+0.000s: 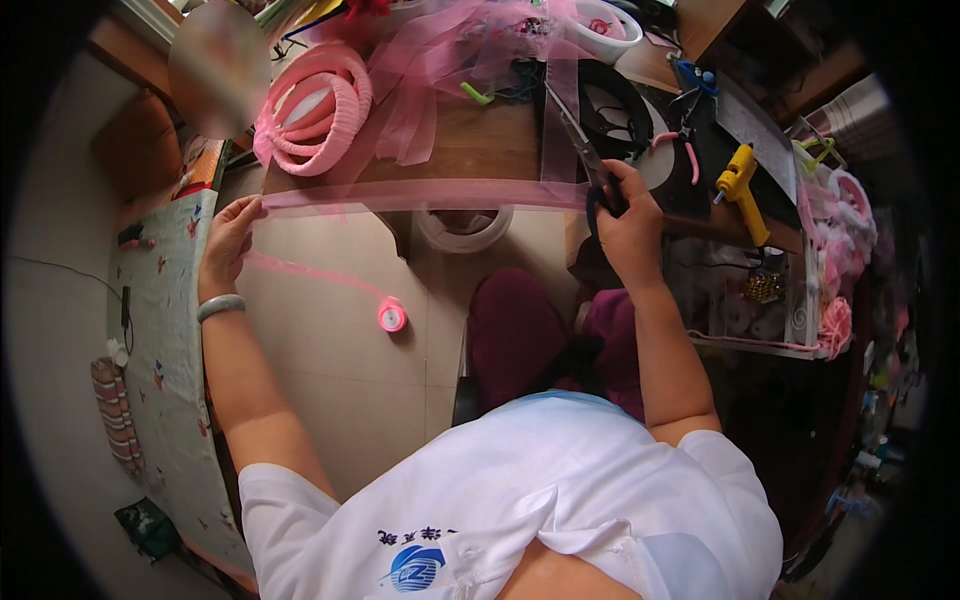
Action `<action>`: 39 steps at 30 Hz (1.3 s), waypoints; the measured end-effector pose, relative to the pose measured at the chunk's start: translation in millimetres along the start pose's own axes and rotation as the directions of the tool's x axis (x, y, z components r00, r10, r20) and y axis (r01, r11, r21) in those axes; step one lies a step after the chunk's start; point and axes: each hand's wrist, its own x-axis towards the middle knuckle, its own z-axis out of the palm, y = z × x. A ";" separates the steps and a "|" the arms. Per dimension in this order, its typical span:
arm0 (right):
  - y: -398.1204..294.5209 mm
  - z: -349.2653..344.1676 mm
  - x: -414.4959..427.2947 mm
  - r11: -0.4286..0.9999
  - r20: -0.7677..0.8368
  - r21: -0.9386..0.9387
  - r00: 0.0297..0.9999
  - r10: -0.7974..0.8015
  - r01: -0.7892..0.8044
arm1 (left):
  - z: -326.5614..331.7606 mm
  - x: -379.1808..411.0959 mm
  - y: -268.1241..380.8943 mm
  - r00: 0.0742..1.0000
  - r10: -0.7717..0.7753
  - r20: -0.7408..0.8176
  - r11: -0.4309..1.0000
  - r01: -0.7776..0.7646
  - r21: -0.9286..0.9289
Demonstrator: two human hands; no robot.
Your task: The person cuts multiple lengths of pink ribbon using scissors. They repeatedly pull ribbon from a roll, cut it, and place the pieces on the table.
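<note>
Between my two hands a sheer pink organza ribbon (420, 196) is stretched along the table's front edge. My left hand (231, 234) pinches its left end. From that hand a ribbon strand runs down to a pink ribbon spool (391, 316) over the floor. Dark-handled scissors (581, 142) are in my right hand (631, 229), blades pointing away from me. The ribbon's right end reaches this hand; whether the fingers grip it is hidden. Another ribbon length (559, 112) lies near the blades, running up the table.
Pink fabric-covered rings (319, 112) are stacked at the table's left. At right lie a black ring (637, 112), pink-handled pliers (686, 146) and a yellow glue gun (741, 191). A white bin (465, 232) stands below the wooden table (480, 139). A cloth-covered surface (161, 330) is at left.
</note>
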 end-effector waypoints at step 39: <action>2.0 2.4 5.2 1.000 0.046 0.007 0.999 -0.028 0.027 | -1.4 4.9 -14.8 0.980 0.187 -0.065 0.979 -0.181 0.088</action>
